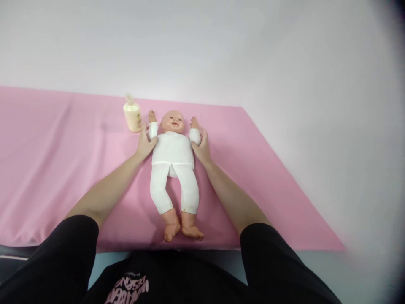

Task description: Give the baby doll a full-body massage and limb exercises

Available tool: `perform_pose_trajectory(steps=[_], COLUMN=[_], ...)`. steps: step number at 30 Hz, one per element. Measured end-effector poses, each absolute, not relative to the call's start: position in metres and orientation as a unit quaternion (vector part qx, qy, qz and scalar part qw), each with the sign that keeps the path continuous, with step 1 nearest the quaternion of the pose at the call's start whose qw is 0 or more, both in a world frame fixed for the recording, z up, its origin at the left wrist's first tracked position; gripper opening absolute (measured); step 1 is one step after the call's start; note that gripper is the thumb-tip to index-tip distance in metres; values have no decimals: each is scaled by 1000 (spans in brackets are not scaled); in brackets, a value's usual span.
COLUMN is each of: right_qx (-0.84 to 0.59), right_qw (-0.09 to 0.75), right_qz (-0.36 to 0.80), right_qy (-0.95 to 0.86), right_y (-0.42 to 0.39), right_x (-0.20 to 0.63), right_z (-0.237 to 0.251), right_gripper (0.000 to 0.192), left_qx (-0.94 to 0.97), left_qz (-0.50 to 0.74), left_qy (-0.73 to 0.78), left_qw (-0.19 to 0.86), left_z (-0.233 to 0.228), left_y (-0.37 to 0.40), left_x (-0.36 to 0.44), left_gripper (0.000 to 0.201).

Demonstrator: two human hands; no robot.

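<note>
Pink sheeting (pixel 57 169) covers the surface from the left edge to well right of centre, with a plain pale wall (pixel 221 46) behind it. Toward the back left stands a small cream lotion bottle (pixel 132 114), upright, just beside the doll's raised arm and apart from both hands. The left hand (pixel 145 143) lies against the doll's shoulder and upper arm, fingers extended and resting flat rather than closed around anything. The baby doll (pixel 173 154) lies on its back at the centre of the sheet, head toward the wall, feet toward the person, arms up, dressed in a white top and white leggings. The right hand (pixel 201 145) mirrors the left on the opposite shoulder, fingers spread and pressed to the sleeve, not clenched. Judged from its look, the doll has a soft, stuffed trunk with hard moulded head, hands and feet; it should be light and floppy at the joints. The trunk under the arms offers the firmest hold; the fabric may slide over the body.
</note>
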State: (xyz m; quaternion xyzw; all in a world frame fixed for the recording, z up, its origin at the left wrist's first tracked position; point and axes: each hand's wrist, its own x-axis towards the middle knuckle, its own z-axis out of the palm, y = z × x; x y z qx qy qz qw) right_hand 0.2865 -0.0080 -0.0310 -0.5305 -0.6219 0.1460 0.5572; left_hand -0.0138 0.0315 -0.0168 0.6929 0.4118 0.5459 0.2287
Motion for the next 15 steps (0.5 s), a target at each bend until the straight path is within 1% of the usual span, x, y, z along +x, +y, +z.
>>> perform_pose_trajectory(steps=[3, 5, 6, 8, 11, 13, 15], right_qx=[-506, -482, -465, -421, -356, -332, -327], right_qw=[569, 573, 569, 544, 473, 435, 419], right_qz=[116, 85, 65, 25, -26, -48, -56], right_qy=[-637, -658, -675, -726, -806, -835, -845], right_y=[-13, -20, -24, -34, -48, -54, -56], right_x=[283, 278, 275, 269, 262, 260, 260], right_z=[-28, -21, -17, -8, 4, 9, 11], right_gripper=[87, 83, 78, 63, 40, 34, 33], left_qx=[688, 709, 724, 768, 853, 885, 894], left_qz=[563, 565, 561, 531, 443, 406, 397], left_qy=[408, 382, 368, 336, 267, 223, 207], left_qw=[210, 178, 159, 122, 70, 40, 22], left_z=[-12, -7, -3, 4, 14, 19, 22], left_y=[24, 16, 11, 1, -12, -17, -20], left_x=[-10, -7, -6, -3, 1, 3, 3], left_gripper=[93, 95, 93, 80, 51, 39, 35])
